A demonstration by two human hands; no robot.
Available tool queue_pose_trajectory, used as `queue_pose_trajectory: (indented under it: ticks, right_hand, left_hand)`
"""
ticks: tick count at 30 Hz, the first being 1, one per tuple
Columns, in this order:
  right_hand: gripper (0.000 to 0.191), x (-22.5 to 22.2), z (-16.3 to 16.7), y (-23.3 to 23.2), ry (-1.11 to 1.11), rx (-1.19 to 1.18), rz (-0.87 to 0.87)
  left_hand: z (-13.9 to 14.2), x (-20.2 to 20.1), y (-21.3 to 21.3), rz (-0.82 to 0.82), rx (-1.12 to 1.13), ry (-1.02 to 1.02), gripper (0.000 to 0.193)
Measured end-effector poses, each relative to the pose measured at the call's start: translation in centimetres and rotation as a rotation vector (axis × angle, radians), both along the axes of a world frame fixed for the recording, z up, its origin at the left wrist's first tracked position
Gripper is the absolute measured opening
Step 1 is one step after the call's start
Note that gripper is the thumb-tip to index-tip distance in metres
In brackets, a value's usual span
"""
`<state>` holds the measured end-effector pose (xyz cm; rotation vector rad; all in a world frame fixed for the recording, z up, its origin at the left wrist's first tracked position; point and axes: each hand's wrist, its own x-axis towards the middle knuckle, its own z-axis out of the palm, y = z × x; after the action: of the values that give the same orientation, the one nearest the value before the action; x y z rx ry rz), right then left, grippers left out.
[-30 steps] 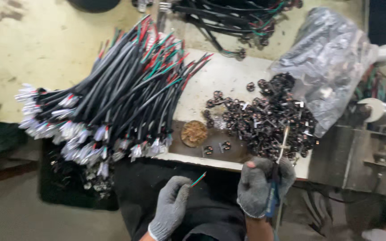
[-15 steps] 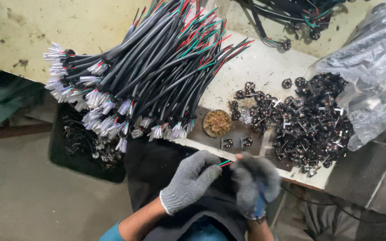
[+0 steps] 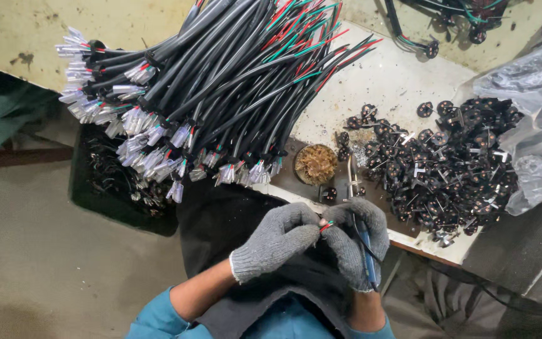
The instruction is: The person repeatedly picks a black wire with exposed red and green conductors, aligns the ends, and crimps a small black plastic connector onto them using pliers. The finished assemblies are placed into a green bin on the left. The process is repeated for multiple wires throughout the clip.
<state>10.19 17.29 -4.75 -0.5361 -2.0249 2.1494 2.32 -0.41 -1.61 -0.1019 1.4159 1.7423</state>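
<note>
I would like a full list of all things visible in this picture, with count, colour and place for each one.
cable bundle: one large pile, black cables with red and green wire ends and clear plugs, on the left part of the bench.
plug parts: one heap, too many to count, black with metal pins, on the right part of the bench.
plastic bag: one, clear, at the right edge beside the heap.
round tin: one, brownish contents, near the bench's front edge.
bench: one, pale and stained.
black bin: one, below the bench at left.
left hand: grey glove, grip on thin red and green wire ends.
right hand: grey glove, holds a blue-handled tool.
</note>
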Motion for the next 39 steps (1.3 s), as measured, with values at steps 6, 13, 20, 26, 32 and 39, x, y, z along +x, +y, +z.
queue_pose_trajectory:
  ticks: [6, 13, 20, 26, 32, 39]
  right_hand:
    - [0.059, 0.0, 0.3, -1.4, -0.039, -0.067, -0.135]
    - [0.062, -0.6, 1.2, -2.4, -0.017, 0.232, -0.204]
    - [0.063, -0.5, 0.5, -3.3, -0.008, 0.166, -0.233]
    - [0.058, -0.6, -1.2, -3.6, 0.147, 0.289, -0.458]
    - [0.023, -1.4, -1.2, -2.8, 0.06, 0.736, -0.217]
    - [0.026, -3.5, 1.0, -2.9, 0.131, 0.98, -0.105]
  left_hand:
    - [0.8, 0.0, -0.9, 0.075, 0.322, 0.448, 0.018]
    - [1.4, -0.2, -0.3, 0.075, -0.143, 0.491, 0.011]
    - [1.1, 0.3, -0.2, 0.106, -0.232, 0.788, 0.008]
    - [1.0, -0.8, -0.4, 0.233, -0.431, 0.839, 0.007]
    - [0.7, -2.3, 0.2, 0.25, -0.571, 0.97, 0.01]
    - [0.8, -3.3, 1.5, 0.254, -0.705, 0.946, 0.01]
